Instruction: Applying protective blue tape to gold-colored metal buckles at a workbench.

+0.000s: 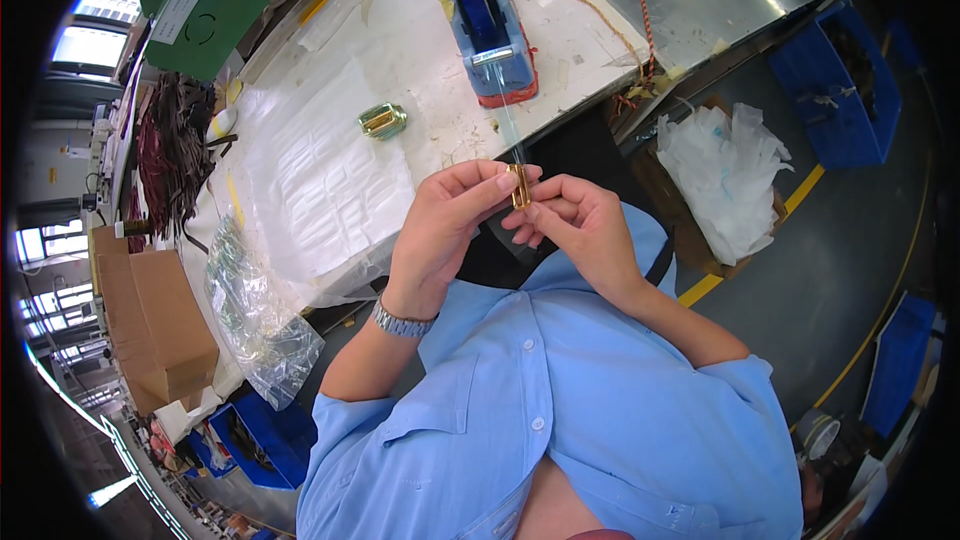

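Drawing close over a table, a worker in a light-blue shirt holds a small gold-coloured metal fitting just off the table's front edge. The left hand pinches it between thumb and fingers; the right hand, fingers curled, nips its lower end. A clear tape strip spans from a blue tape dispenser to the fingertips, though whether it is stuck down is hidden. The step in hand appears to be taping the fitting; the next move would call for a steady pinch and a taut, straight strip. The fitting is slim, elongated and mirror-bright, and likely slippery. Nearby on the table sits a broader gold metal piece, rounded and glossy, with a greenish sheen. To its left lies a translucent white sheet, rippled and puckered, above a crinkled clear plastic bag at the table's side.
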A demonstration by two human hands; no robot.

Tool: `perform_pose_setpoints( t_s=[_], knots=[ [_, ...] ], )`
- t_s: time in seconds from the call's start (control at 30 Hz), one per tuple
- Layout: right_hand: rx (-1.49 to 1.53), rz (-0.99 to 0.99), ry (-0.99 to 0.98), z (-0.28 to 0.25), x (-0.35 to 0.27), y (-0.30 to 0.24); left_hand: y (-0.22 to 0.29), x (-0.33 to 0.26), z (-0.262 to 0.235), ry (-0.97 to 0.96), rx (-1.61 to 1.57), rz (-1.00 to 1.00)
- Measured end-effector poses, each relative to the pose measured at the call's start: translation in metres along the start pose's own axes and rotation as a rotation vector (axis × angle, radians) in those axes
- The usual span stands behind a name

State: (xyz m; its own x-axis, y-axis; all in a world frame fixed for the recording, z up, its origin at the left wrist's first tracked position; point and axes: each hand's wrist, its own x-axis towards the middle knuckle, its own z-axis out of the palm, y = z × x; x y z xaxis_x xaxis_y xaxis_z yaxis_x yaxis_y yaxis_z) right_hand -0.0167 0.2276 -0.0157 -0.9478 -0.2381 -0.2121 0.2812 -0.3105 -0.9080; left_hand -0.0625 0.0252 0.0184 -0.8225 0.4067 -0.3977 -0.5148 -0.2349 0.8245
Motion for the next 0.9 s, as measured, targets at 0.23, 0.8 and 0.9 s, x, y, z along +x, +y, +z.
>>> perform_pose_setpoints(
  t_s=[0.23,0.8,0.9],
  knots=[
    [0.110,0.063,-0.072,-0.001,-0.004,-0.008,-0.002,0.004,-0.001,0.033,0.063,-0.005],
    [0.749,0.374,-0.142,-0.013,0.009,0.020,-0.012,0.008,-0.001,0.011,0.094,0.103],
    [0.737,0.361,-0.121,-0.012,0.007,0.017,-0.017,0.001,0.008,0.150,0.035,0.162]
  ],
)
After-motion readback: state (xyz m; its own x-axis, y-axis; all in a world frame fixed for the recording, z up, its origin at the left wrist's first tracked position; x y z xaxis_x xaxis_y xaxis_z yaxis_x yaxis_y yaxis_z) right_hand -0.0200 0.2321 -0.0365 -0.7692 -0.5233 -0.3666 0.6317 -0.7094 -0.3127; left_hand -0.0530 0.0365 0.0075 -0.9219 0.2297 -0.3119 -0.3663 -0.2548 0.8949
